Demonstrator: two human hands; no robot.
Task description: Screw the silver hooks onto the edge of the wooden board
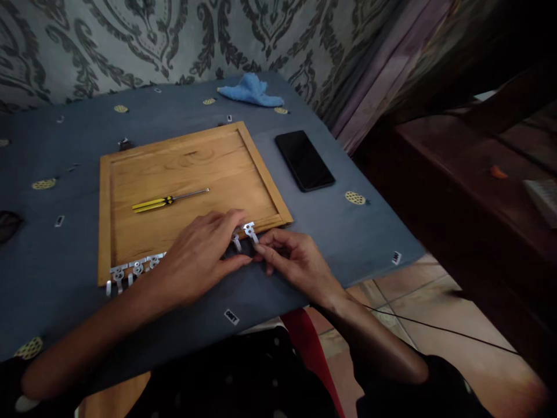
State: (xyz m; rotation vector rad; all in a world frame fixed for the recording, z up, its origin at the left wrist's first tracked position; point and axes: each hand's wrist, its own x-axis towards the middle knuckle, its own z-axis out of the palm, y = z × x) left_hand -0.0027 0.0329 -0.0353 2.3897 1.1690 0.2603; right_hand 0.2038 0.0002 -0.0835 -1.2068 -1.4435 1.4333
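A row of silvery metal hooks (138, 267) with T-shaped tops lies along the near edge of a framed wooden board (195, 157). My left hand (198, 255) covers the middle of the row, its forefinger on the board side and its thumb on the near side, closed around the hooks. My right hand (296, 261) pinches the lower end of the hook at the right end between thumb and forefinger. Its other fingers are curled. A screwdriver (169, 201) with a yellow and black handle rests on the board, beyond my left hand.
A black phone (304, 160) lies right of the board, and a blue cloth (252, 91) sits at the back of the cloth-covered table (374, 232). Small dark objects lie behind the board and at the far left. A patterned curtain or wall covering hangs behind the table.
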